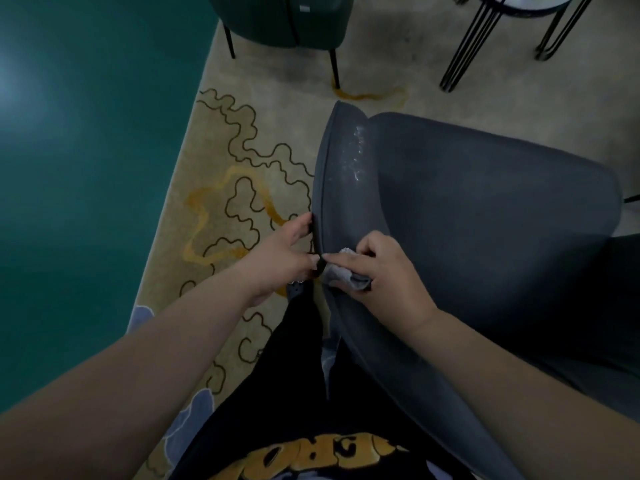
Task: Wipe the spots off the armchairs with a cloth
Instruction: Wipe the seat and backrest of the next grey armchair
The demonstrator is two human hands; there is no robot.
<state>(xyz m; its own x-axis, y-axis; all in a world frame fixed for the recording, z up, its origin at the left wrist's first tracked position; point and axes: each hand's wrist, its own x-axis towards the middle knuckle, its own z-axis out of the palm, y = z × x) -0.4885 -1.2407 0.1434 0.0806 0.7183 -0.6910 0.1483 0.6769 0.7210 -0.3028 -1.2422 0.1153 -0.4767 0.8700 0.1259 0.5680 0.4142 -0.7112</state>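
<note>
At the near edge of the grey armchair [467, 209], right in front of you, your right hand [377, 268] has its fingers curled round a small grey cloth [341, 270] and presses it against the inner face of the backrest, just beside the rim. Your left hand [280, 258] pinches that rim from the outside, thumb and fingers closed on the piping, steadying it. The risk, as I judge it, is that you work only this near patch: the whitish streaky spot [358, 150] sits farther along the same inner face, well apart from the cloth, and could be left behind. The cloth is bunched small, so it may smear the mark instead of lifting it, and a hard push could slide the chair on the patterned rug [242, 161]. Nothing lies between the cloth and the spot. Farther off, a green armchair [287, 22] stands at the rug's far left edge, and a wire-legged side table [491, 39] stands far right; neither blocks you.
</note>
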